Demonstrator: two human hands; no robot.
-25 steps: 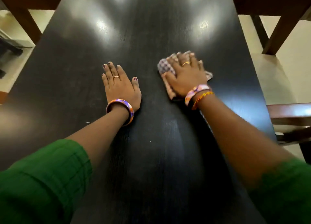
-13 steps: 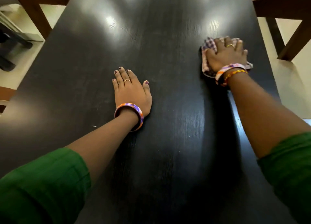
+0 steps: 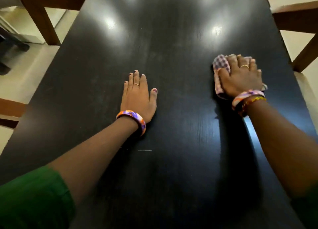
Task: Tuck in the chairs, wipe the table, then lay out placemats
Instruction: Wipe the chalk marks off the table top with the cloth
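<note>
Dark wooden table (image 3: 172, 160), viewed from above. Left hand (image 3: 137, 98) flat on centre of tabletop, fingers straight and close together, holding nothing. Right hand (image 3: 240, 77) pressed palm-down on checked cloth (image 3: 221, 63), fingers extended over it, near right edge of table. Brown chairs at upper left (image 3: 39, 13) and upper right (image 3: 296, 20), beside table edges.
</note>
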